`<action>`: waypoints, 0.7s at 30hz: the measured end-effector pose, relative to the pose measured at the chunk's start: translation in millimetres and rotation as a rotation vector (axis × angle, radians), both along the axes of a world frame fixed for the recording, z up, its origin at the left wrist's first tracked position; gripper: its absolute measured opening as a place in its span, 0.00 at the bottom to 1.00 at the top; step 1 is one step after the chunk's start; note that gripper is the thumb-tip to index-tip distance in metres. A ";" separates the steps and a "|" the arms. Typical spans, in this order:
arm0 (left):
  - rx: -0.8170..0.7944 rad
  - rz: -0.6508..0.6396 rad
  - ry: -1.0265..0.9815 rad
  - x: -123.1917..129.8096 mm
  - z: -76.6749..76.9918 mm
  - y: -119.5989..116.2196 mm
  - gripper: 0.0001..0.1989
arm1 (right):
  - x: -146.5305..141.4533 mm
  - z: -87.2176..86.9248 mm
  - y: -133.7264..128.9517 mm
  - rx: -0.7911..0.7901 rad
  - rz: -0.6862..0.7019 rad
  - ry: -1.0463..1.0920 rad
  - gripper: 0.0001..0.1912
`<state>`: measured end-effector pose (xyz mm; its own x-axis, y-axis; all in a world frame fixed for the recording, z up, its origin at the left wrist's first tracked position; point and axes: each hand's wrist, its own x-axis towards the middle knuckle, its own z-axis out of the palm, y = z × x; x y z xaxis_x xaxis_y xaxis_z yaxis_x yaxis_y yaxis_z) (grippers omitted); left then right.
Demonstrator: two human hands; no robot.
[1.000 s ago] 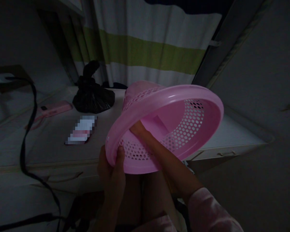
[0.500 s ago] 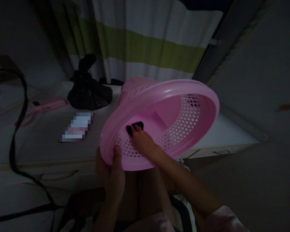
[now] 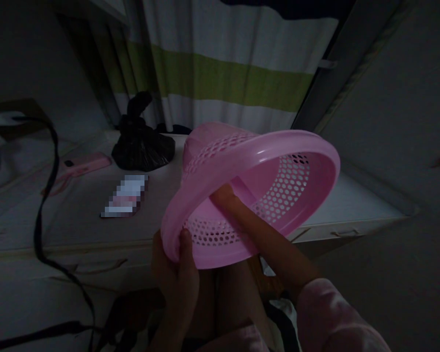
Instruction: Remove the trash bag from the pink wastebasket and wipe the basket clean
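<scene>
A pink plastic basket [image 3: 253, 151] with a perforated wall is tilted on its side, its wide mouth towards me. My left hand [image 3: 179, 274] grips the near left of its rim, with the thumb over the inner side. Deep inside the basket reaches my right hand [image 3: 223, 197]. The rim hides its fingers and anything they hold. The black piece of cloth-like material from before is out of sight.
A white desk [image 3: 77, 220] with drawers bears a lit phone [image 3: 126, 195], a pink phone-like item [image 3: 88, 164] and a knotted black plastic bag [image 3: 143, 146]. A black cable [image 3: 40, 215] hangs at left. Behind is a striped curtain [image 3: 227, 73].
My right hand has pushed deeper into the basket, and the black material it held has passed out of view. The left hand keeps its hold on the rim. The view has shifted slightly.
</scene>
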<state>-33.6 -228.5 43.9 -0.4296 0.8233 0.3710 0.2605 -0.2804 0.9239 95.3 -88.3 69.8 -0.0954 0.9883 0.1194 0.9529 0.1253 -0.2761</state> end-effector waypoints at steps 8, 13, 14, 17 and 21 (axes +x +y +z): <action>-0.098 0.054 0.021 9.4 22.2 -3.0 0.19 | 22.3 -11.8 -26.4 -0.062 -0.166 -0.250 0.22; 0.073 -0.024 0.041 17.7 34.1 -4.3 0.18 | 8.4 -11.2 -63.9 -0.074 0.019 -0.188 0.22; 0.098 -0.048 0.043 19.1 36.5 -4.6 0.19 | 5.4 -10.2 -68.3 -0.067 0.082 -0.160 0.22; 0.128 -0.069 0.056 19.6 42.9 -6.3 0.19 | -1.5 -9.3 -70.6 -0.036 0.180 -0.084 0.23; 0.119 -0.057 0.094 12.7 48.5 -10.2 0.18 | -1.3 -15.4 -50.6 0.019 0.190 -0.022 0.22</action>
<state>-20.9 -238.7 92.5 -0.3425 0.7933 0.5034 0.3247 -0.4028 0.8557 94.0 -138.9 54.4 -0.2828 0.9498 0.1338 0.9173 0.3086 -0.2517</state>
